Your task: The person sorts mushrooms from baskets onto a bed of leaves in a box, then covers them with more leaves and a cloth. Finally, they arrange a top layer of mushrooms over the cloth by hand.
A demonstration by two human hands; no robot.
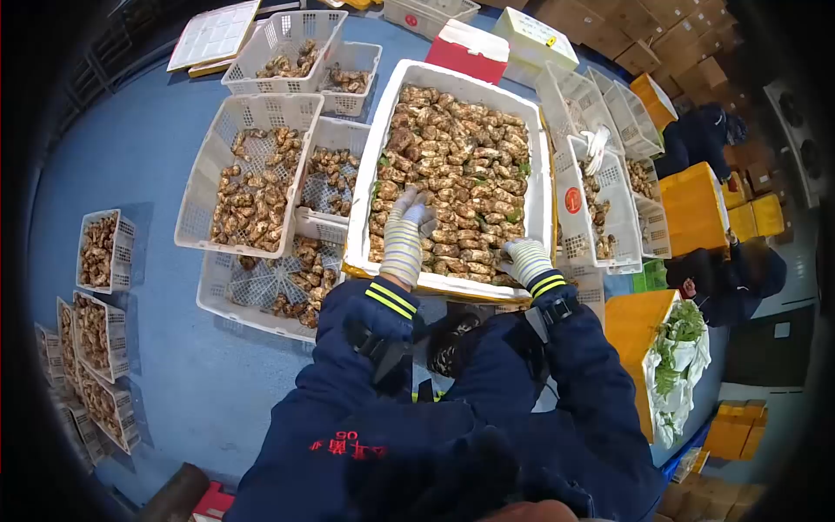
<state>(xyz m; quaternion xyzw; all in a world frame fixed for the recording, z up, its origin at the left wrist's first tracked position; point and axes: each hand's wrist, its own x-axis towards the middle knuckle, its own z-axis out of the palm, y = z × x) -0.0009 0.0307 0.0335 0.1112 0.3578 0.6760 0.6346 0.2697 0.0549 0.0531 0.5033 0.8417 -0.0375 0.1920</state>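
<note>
Dark sleeve (304, 418) nearest, red print with "05" legible; left hand (407, 228) gloved, flat, fingers together on brown produce (461, 165) in white crate (365, 209); right hand (525, 258) at near rim, grip indeterminable

Crate: large white rectangular foam box (372, 174), open-topped, flat on the blue floor (148, 165), its long side running away from the wearer.
Contents: brown-and-cream knobbly produce pieces (461, 165), heaped to the rim at mixed angles, green shreds among them.
Position: between white lattice baskets (202, 165), close on both sides.
</note>
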